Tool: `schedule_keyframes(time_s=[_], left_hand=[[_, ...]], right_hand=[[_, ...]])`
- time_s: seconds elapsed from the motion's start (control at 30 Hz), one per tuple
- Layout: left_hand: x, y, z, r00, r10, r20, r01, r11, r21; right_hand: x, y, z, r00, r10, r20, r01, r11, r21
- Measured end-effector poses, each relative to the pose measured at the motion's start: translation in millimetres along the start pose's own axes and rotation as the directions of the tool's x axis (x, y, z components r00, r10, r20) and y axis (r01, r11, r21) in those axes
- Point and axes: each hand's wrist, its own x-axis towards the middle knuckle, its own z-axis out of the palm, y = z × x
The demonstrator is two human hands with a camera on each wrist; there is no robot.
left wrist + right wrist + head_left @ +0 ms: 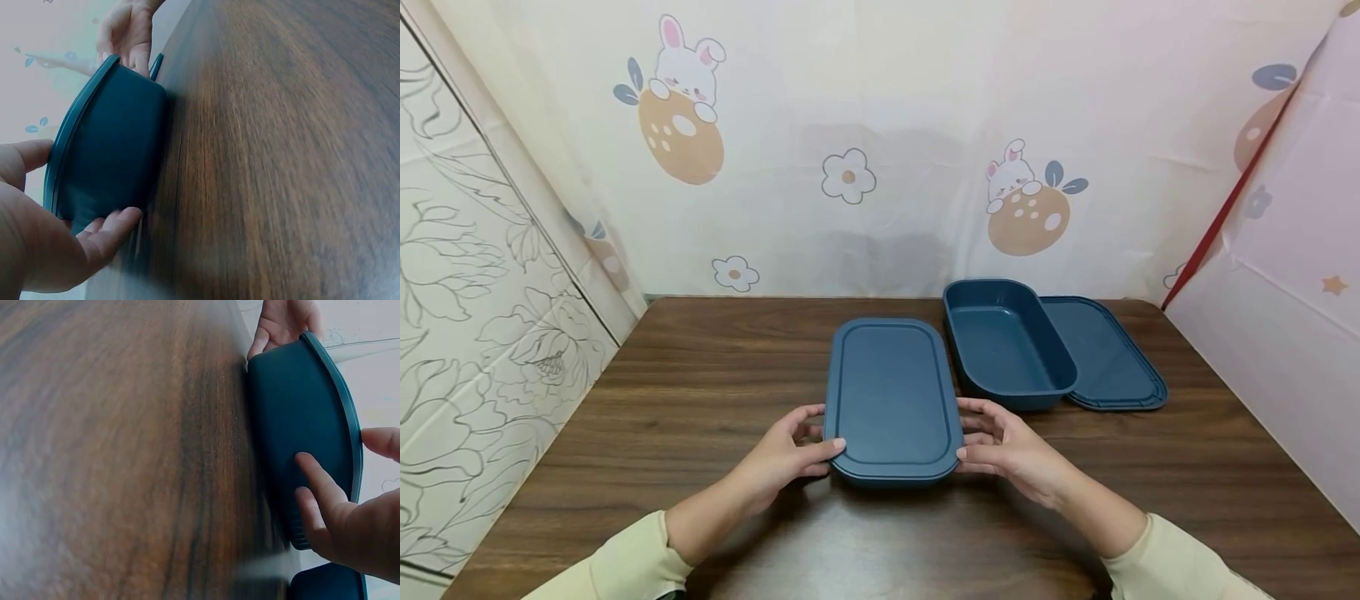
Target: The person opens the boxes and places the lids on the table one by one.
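Note:
A dark blue rectangular food container [891, 396] with its lid on is between my two hands in the head view. My left hand [790, 454] grips its near left corner, the thumb over the lid's rim and the fingers against the side wall. On the opposite side, my right hand [1011, 450] holds the near right corner in the same way. The left wrist view shows the container's deep side wall [119, 137] below the lid's edge. In the right wrist view its base [259, 437] lies at or very near the tabletop; any small gap is hidden.
To the right stands an open blue container [1007, 342] without contents. A loose blue lid [1105, 358] lies partly behind it, near the table's right side. The brown wooden table [700, 375] ends at a patterned curtain [850, 233].

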Motion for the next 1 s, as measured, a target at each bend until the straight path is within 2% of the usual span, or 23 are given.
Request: schedule_keyframes(time_s=[0.13, 0.37, 0.47, 0.57, 0.67, 0.73, 0.8, 0.83, 0.9, 1.0], left_hand=[[-0.5, -0.5, -2.1, 1.000, 0.020, 0.007, -0.020, 1.000, 0.006], [-4.6, 1.3, -6.1, 0.999, 0.039, 0.021, -0.039, 0.999, 0.014], [-7.1, 3.3, -9.3, 0.999, 0.048, 0.008, -0.049, 0.997, 0.058], [-8.9, 5.5, -13.5, 0.997, 0.066, -0.030, -0.062, 0.992, 0.114], [-10.0, 7.4, -16.7, 0.989, 0.113, -0.093, -0.089, 0.969, 0.229], [-9.5, 7.7, -18.3, 0.978, 0.172, -0.122, -0.125, 0.939, 0.321], [-9.4, 8.0, -19.6, 0.959, 0.252, -0.127, -0.179, 0.893, 0.414], [-9.3, 8.2, -20.2, 0.948, 0.295, -0.117, -0.215, 0.868, 0.447], [-9.5, 8.5, -21.7, 0.918, 0.389, -0.080, -0.295, 0.803, 0.518], [-10.3, 9.7, -24.0, 0.855, 0.519, -0.002, -0.407, 0.673, 0.617]], right_hand=[[-2.4, 0, 0, 1.000, 0.006, -0.011, -0.007, 0.999, -0.039], [-8.7, -3, 1, 0.999, -0.008, -0.045, 0.000, 0.982, -0.187], [-11.2, -5, 2, 0.998, -0.029, -0.058, 0.013, 0.967, -0.253], [-13.6, -6, 2, 0.996, -0.057, -0.064, 0.034, 0.947, -0.318], [-15.1, -7, 2, 0.993, -0.103, -0.060, 0.072, 0.921, -0.384], [-15.8, -7, 1, 0.988, -0.142, -0.059, 0.100, 0.885, -0.455], [-16.5, -7, 1, 0.981, -0.187, -0.050, 0.129, 0.826, -0.549], [-17.0, -8, 1, 0.976, -0.212, -0.046, 0.141, 0.782, -0.607], [-18.0, -9, 1, 0.965, -0.262, -0.034, 0.160, 0.684, -0.712], [-19.2, -12, 1, 0.940, -0.340, 0.010, 0.202, 0.534, -0.821]])
